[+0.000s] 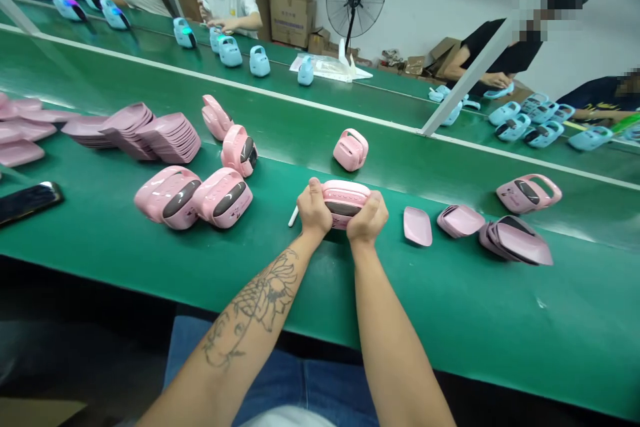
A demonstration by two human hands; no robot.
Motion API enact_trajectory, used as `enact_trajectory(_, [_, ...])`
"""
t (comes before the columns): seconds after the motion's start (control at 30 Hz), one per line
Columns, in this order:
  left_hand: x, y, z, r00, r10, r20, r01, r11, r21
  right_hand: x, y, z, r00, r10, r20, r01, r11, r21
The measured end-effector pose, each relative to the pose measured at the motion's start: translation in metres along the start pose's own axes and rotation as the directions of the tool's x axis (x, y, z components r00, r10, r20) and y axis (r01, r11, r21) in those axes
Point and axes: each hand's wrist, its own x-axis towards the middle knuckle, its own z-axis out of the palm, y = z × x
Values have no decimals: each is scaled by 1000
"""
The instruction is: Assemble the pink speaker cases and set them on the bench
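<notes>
Both of my hands grip a pink portable speaker [345, 199] with a carry handle and a dark front panel, just above the green bench. My left hand [316, 208] is closed round its left end, thumb up. Round the right end my right hand [367, 215] is closed in the same way. Beside my left hand a thin white stick [293, 216] lies on the bench. Another pink speaker [351, 150] stands right behind the held one. To the right of my right hand lies a loose pink panel [417, 226].
Several pink speakers [223, 197] stand at left, near stacked pink panels [170, 137] and a phone [31, 203]. More panels [517, 240] and a speaker [528, 193] sit at right. Beyond a white rail [220, 78], people handle blue speakers [230, 52]. A slanted white post [470, 73] rises at right.
</notes>
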Motion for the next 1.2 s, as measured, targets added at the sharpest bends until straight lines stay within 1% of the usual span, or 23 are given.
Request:
enact_trajectory(0.07, [2,0,1,997,-40,63,40,999,-4,-1,3,-2,996,84,4,-84,995,57])
enact_trajectory(0.13, [4,3,-1,981,-76,180,82,996,-22,2,7,-3,980,194,38,-198,971,134])
enact_trajectory(0.17, [5,6,-4,963,-85,255,97,995,-36,6,9,-4,966,251,59,-258,950,176])
enact_trajectory(0.23, [5,12,-10,912,-74,403,109,992,-65,15,13,-8,932,347,108,-363,895,260])
enact_trajectory(0.3, [0,15,-17,854,-49,518,111,990,-90,25,18,-14,900,403,169,-437,837,330])
enact_trajectory(0.4, [-11,14,-23,766,-43,641,109,992,-64,32,25,-23,856,436,277,-515,765,386])
enact_trajectory(0.43, [-15,12,-23,744,-47,666,93,995,-34,33,27,-25,843,440,311,-535,748,393])
enact_trajectory(0.47, [-19,10,-22,732,-49,679,65,998,2,32,29,-27,830,440,343,-552,734,395])
enact_trajectory(0.5, [-21,9,-22,731,-47,680,28,999,38,31,30,-27,819,438,371,-566,724,394])
enact_trajectory(0.53, [-23,8,-22,741,-38,670,-12,998,69,30,31,-27,809,435,395,-576,718,390])
enact_trajectory(0.67, [-26,8,-26,805,42,592,-140,983,121,24,30,-22,785,418,456,-593,719,362])
enact_trajectory(0.77, [-29,12,-31,817,119,564,-228,965,127,19,26,-19,785,409,464,-584,739,336])
enact_trajectory(0.83, [-31,15,-34,819,162,551,-273,954,125,17,24,-17,798,396,455,-560,767,314])
enact_trajectory(0.9, [-32,19,-35,817,190,544,-303,945,124,15,24,-16,821,370,435,-516,808,285])
enact_trajectory(0.97, [-31,24,-36,810,198,552,-313,942,121,16,23,-18,855,328,402,-446,860,247])
enact_trajectory(1.03, [-26,28,-37,808,142,571,-257,958,125,19,22,-26,899,262,351,-344,919,195])
enact_trajectory(1.1, [-18,30,-39,801,30,598,-133,983,129,24,17,-39,935,163,316,-213,968,132])
enact_trajectory(1.13, [-13,30,-40,786,-24,618,-73,988,132,27,13,-46,939,105,328,-145,984,100])
enact_trajectory(1.17, [-9,29,-41,765,-66,640,-27,991,135,30,9,-54,929,49,367,-81,994,70])
enact_trajectory(1.2, [-4,27,-41,741,-89,665,-1,991,133,33,4,-61,904,3,426,-24,999,45])
